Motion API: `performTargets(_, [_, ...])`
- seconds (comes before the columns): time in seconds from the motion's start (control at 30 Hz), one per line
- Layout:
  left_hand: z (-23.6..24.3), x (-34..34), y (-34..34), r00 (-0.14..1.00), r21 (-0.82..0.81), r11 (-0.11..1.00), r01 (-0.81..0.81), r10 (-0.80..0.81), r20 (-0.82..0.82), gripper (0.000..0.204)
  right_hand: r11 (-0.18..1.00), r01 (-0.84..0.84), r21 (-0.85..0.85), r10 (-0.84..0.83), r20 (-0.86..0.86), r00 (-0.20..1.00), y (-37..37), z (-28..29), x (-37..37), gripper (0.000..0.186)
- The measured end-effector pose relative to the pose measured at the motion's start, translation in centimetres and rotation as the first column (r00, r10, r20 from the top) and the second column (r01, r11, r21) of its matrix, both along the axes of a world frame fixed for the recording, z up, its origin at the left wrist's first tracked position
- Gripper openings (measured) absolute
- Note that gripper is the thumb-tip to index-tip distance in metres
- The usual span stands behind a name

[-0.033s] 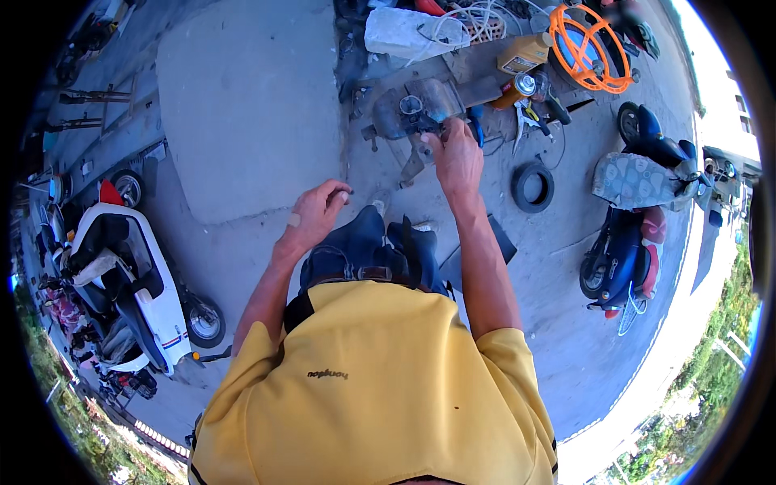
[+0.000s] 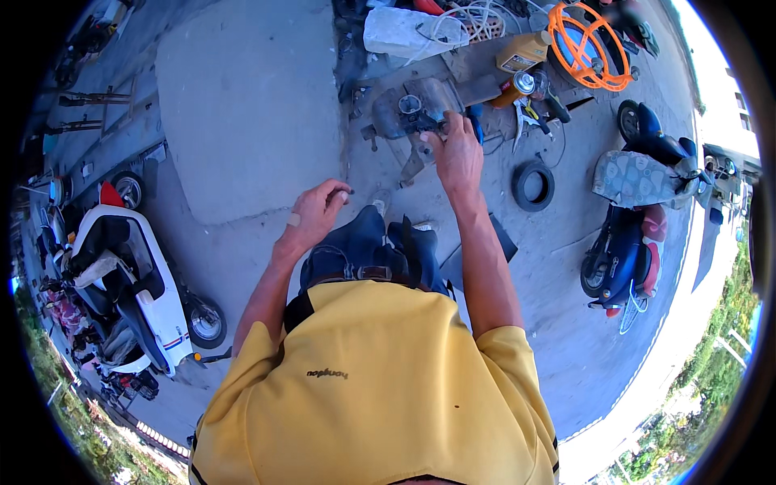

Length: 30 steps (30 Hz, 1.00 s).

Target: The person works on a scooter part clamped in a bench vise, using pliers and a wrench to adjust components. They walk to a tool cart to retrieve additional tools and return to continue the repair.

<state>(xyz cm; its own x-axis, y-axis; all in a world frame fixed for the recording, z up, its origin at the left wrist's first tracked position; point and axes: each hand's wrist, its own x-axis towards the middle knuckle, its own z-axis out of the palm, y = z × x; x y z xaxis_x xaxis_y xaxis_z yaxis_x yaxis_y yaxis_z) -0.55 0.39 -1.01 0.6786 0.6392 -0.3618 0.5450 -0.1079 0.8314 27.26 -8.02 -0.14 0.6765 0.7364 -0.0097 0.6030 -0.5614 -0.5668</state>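
The right hand [image 2: 458, 158] is out ahead, its fingers bent down at the near right side of a worn metal block [image 2: 442, 94], the thumb set apart from the fingertips. The left hand [image 2: 314, 217] hangs nearer the body and to its left, fingers curled and thumb close to them; at this size I cannot tell whether either hand is clamped on anything. Ahead of the right fingertips and to their left, a metal ring [image 2: 411, 104] sits on top of the block. To the right of the right hand lies a tool with a yellow and black handle [image 2: 537, 120], with a silver-topped can [image 2: 511, 91] just beyond, then a tan jug [image 2: 524, 52] and an orange spoked ring [image 2: 590, 46] farther out. A black tyre [image 2: 517, 187] lies to the right of the right wrist, with a dark blue scooter [image 2: 622, 257] well past it. A pale slab [image 2: 250, 105] spreads ahead of the left hand and to its left, and a white scooter [image 2: 167, 303] stands well off to that hand's left
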Motion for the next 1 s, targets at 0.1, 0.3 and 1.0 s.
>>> performTargets(0.1, [0.1, 0.2, 0.3, 1.0, -0.008, 1.0, 0.008, -0.008, 0.003, 0.023, 0.994, -0.087, 0.071, 0.084, 0.042, 0.996, 0.2, -0.7, 0.9, 0.043])
performTargets(0.3, [1.1, 1.0, 0.5, 0.996, 0.008, 0.997, 0.078, -0.078, -0.04, 0.022, 0.993, -0.089, 0.072, 0.095, -0.082, 0.992, 0.2, -1.2, 0.8, 0.038])
performTargets(1.0, [3.5, 9.6, 2.1, 0.995, 0.332, 0.94, 0.084, -0.096, 0.019, 0.038, 0.863, 0.405, 0.303, -0.111, -0.668, 0.736, -1.7, -7.1, -0.9, 0.049])
